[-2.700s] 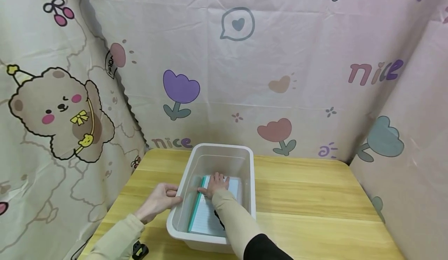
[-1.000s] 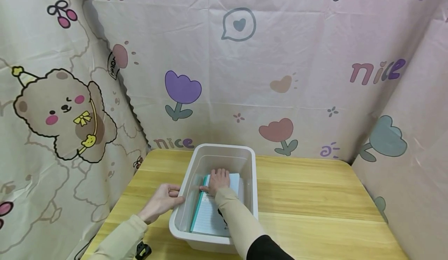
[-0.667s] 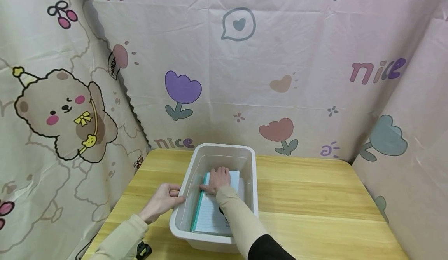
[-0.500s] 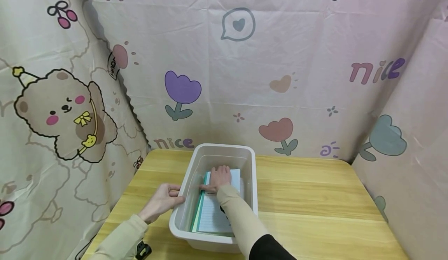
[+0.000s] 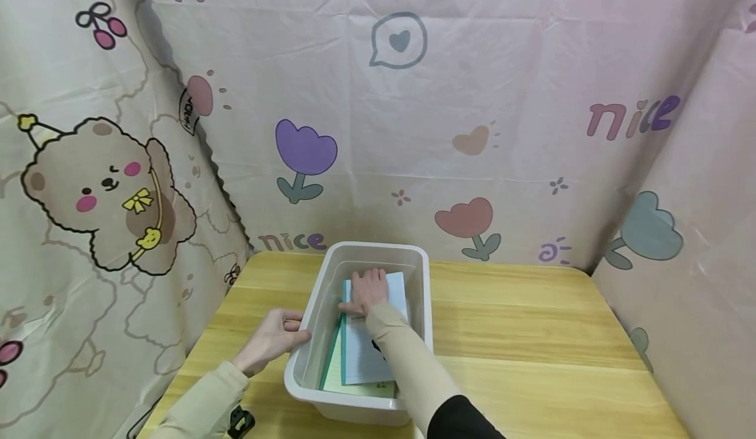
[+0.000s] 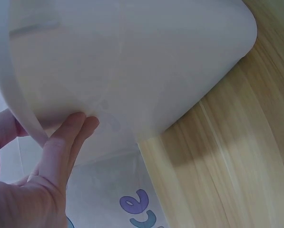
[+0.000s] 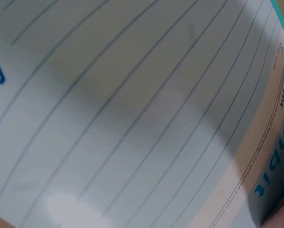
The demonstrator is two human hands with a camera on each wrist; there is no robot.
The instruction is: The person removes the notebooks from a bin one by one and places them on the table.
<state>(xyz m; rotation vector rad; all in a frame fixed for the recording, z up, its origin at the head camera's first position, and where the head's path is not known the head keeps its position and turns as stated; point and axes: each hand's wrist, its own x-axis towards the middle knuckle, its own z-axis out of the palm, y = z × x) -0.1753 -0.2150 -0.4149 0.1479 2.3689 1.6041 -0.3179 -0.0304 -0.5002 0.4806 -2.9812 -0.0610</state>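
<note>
A blue-white notebook with lined cover and teal spine is in the white plastic bin, over a pale green notebook. My right hand grips its far part, thumb at the spine side and fingers near the top edge; the fingertips are partly hidden. The right wrist view shows the blue-white notebook close up, with a sliver of the hand at the lower right corner. My left hand holds the bin's left rim, thumb and fingers on either side of the wall in the left wrist view.
The bin stands on a wood-grain table near its left side. Printed cloth hangs behind and at both sides. A small black item sits by the left sleeve.
The blue-white notebook has shifted away from me and risen with my right hand, baring the green notebook beneath. My right fingers, spread earlier, are closer together. The left hand stays on the rim.
</note>
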